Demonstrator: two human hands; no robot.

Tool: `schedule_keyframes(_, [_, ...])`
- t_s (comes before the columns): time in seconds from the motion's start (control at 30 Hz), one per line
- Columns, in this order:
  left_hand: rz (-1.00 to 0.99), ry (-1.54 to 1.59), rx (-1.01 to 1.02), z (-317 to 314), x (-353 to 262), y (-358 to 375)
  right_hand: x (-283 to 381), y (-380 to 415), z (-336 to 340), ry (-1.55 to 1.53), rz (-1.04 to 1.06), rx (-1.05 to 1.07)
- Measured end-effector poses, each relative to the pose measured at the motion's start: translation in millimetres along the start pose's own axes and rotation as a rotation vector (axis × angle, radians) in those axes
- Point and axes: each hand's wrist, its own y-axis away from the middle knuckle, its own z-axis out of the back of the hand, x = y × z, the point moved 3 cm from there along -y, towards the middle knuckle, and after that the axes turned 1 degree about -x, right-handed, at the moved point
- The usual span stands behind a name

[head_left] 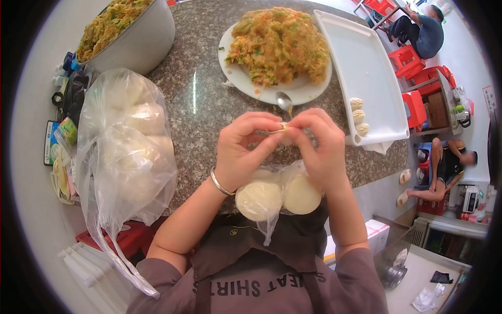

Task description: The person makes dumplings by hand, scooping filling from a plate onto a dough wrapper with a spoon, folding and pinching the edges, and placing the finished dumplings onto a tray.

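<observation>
My left hand [241, 145] and my right hand [321, 144] meet over the counter, thumbs and fingertips pinching the edges of a small dumpling [284, 127]. Most of the dumpling is hidden by my fingers. Just beyond it, a metal spoon [284, 99] rests on the rim of a white plate [251, 90] heaped with chopped orange-and-green filling [280, 44]. Below my hands, two stacks of round dumpling wrappers [259, 200] lie in clear plastic near the counter's front edge. Three pleated dumplings [357, 116] sit in the near left corner of a white tray [374, 68].
A large metal pot [151, 42] of the same filling stands at the far left. Nearer, a plastic bag [128, 152] holds pale round stacks. Red stools [405, 61] and two seated people [430, 34] are beyond the speckled counter [196, 118], to the right.
</observation>
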Motion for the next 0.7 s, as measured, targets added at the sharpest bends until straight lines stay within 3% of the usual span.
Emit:
schedule_keyframes(0.13, [0.054,0.151,-0.063,1,3,0,-4,-2,6,-0.068,-0.029,-0.021])
schedule_keyframes(0.23, [-0.019,0.085,-0.003,1,1,1,-3,-9,10,-0.206,-0.17,0.139])
schedule_keyframes(0.3, [-0.03,0.083,0.013,-1,-1,1,2,-13,12,-0.12,-0.066,0.141])
schedule_keyframes(0.43, [-0.074,0.053,0.053,0,-1,1,4,-10,7,-0.111,-0.053,0.149])
schedule_keyframes(0.53, [-0.04,0.039,0.006,1,0,1,2,-6,2,-0.092,-0.074,0.066])
schedule_keyframes(0.6, [0.028,0.073,-0.076,1,0,1,3,-4,1,0.021,0.038,-0.002])
schedule_keyframes(0.7, [-0.004,0.061,-0.054,2,-1,0,6,-5,1,0.022,0.046,0.025])
